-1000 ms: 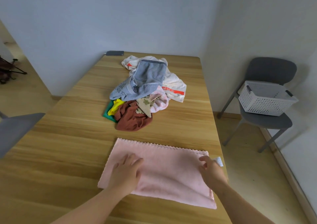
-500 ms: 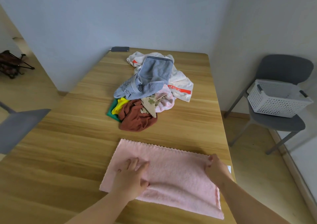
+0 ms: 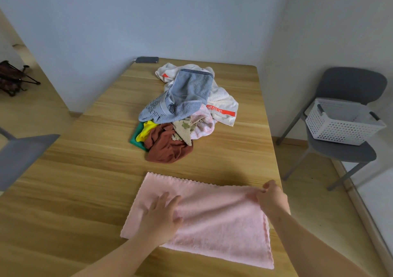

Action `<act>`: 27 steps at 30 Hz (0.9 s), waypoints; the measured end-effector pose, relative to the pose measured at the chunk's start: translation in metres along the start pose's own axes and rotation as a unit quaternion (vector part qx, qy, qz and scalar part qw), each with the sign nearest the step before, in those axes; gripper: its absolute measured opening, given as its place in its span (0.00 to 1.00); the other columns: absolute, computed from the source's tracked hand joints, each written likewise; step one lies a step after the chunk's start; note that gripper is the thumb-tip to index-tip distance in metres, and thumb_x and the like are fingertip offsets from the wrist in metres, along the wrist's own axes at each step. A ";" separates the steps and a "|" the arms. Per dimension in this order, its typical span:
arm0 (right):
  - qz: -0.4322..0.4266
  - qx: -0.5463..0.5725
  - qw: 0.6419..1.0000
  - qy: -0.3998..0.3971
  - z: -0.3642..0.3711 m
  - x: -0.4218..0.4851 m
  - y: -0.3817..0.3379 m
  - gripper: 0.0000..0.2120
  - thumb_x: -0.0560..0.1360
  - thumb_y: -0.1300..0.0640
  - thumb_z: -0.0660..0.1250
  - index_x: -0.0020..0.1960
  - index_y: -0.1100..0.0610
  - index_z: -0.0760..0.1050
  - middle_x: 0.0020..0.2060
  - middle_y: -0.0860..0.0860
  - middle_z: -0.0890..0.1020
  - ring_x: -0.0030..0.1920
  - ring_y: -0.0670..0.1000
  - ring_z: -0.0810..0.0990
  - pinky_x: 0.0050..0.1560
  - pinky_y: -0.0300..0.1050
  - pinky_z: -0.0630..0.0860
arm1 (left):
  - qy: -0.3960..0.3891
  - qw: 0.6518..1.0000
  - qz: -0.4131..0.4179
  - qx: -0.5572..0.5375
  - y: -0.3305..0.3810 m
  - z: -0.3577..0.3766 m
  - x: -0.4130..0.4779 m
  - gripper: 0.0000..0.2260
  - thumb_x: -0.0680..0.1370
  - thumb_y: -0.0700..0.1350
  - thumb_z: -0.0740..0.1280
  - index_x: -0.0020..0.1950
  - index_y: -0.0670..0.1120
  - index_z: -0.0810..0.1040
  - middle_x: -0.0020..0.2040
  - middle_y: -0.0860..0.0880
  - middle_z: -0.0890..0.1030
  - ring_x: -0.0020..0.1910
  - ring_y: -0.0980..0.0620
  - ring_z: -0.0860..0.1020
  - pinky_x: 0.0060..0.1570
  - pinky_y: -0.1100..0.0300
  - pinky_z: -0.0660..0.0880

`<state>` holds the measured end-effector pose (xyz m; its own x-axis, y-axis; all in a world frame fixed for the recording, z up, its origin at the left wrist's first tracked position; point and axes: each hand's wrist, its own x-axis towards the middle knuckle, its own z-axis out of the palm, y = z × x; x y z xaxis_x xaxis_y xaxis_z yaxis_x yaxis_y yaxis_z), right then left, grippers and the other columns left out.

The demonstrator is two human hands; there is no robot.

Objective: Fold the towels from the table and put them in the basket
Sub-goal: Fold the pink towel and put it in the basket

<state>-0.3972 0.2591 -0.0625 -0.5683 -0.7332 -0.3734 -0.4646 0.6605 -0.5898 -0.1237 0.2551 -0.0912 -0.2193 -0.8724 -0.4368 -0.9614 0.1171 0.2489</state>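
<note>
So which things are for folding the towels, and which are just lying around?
For the job: pink towel, pressed by the left hand and pinched by the right hand; pile of towels; white basket.
Just lying about: dark flat object beyond the pile; dark rack far left.

Towel heap [image 3: 180,115] midway on table [image 3: 85,170] (sides passable)

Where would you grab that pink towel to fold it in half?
By its right short edge, at the far corner, coming from the right. The pink towel lies flat with that edge free, so the right hand can pinch it there, as it does. The left hand presses the other half flat, likely anchoring the fold.
</note>
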 end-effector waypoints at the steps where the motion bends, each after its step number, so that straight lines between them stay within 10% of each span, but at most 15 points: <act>1: 0.011 0.009 1.000 -0.005 0.001 -0.002 0.002 0.16 0.76 0.61 0.58 0.63 0.59 0.65 0.44 0.55 0.76 0.40 0.54 0.76 0.39 0.45 0.74 | 0.023 1.000 0.000 0.011 0.002 0.000 0.000 0.25 0.81 0.55 0.53 0.76 0.60 0.48 0.78 0.54 0.43 0.77 0.47 0.44 0.74 0.47 0.52; 7: 0.079 -0.038 0.996 -0.008 0.011 -0.028 0.022 0.22 0.75 0.50 0.61 0.64 0.59 0.61 0.61 0.58 0.69 0.61 0.60 0.68 0.58 0.54 0.69 | -0.014 0.998 0.041 0.042 0.016 0.006 0.009 0.25 0.81 0.58 0.51 0.75 0.63 0.45 0.77 0.55 0.37 0.76 0.46 0.37 0.73 0.42 0.45; 15: 0.079 -0.022 0.993 -0.082 0.014 -0.039 0.043 0.06 0.72 0.59 0.60 0.36 0.56 0.67 0.32 0.50 0.74 0.33 0.49 0.71 0.29 0.41 0.64 | -0.018 0.998 -0.045 0.030 0.035 0.004 0.028 0.25 0.81 0.59 0.44 0.75 0.61 0.37 0.76 0.51 0.32 0.75 0.42 0.34 0.73 0.38 0.43; 21: 0.088 0.040 0.994 -0.052 0.006 -0.035 0.051 0.07 0.76 0.59 0.58 0.39 0.56 0.66 0.35 0.51 0.73 0.34 0.49 0.71 0.31 0.41 0.65 | -0.014 0.996 0.020 0.089 0.034 0.009 0.034 0.29 0.79 0.63 0.49 0.75 0.62 0.39 0.75 0.55 0.32 0.76 0.45 0.35 0.72 0.41 0.46; 27: 0.065 0.190 0.979 -0.034 0.002 -0.040 0.030 0.05 0.77 0.53 0.61 0.45 0.53 0.72 0.35 0.53 0.79 0.35 0.52 0.76 0.34 0.43 0.71 | 0.112 0.982 0.144 0.041 0.034 0.028 0.017 0.22 0.70 0.53 0.69 0.62 0.61 0.69 0.67 0.54 0.70 0.60 0.45 0.77 0.50 0.51 0.77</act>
<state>-0.3870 0.3080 -0.0661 -0.5536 -0.6640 -0.5026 -0.0976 0.6511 -0.7527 -0.1649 0.2578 -0.1141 -0.4504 -0.8791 -0.1559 -0.8774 0.4035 0.2594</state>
